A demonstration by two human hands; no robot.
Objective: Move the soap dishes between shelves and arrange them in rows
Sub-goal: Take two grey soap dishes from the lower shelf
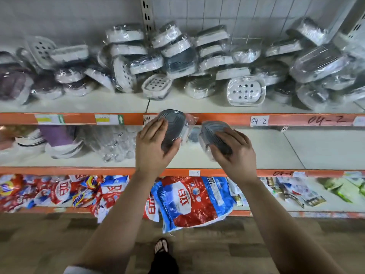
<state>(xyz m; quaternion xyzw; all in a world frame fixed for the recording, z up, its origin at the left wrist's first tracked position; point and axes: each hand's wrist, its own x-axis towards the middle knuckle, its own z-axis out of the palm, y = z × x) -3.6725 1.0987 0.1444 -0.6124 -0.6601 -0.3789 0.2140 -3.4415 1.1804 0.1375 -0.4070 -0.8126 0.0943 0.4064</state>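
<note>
My left hand (153,144) grips a grey oval soap dish in clear wrap (173,127), held in front of the orange edge of the upper shelf. My right hand (234,153) grips a second grey wrapped soap dish (214,136) a little lower, above the middle shelf (276,153). The two dishes are side by side with a small gap between them. On the upper shelf (98,104) lies a jumbled pile of several wrapped soap dishes (177,62), white, grey and purple, some with holed trays.
The middle shelf holds purple and white dishes (59,141) and clear plastic items (114,145) at the left. The bottom shelf is full of red and blue detergent bags (189,200). Orange rails carry labels "04-2" (259,121). A sandalled foot (161,246) stands on the floor below.
</note>
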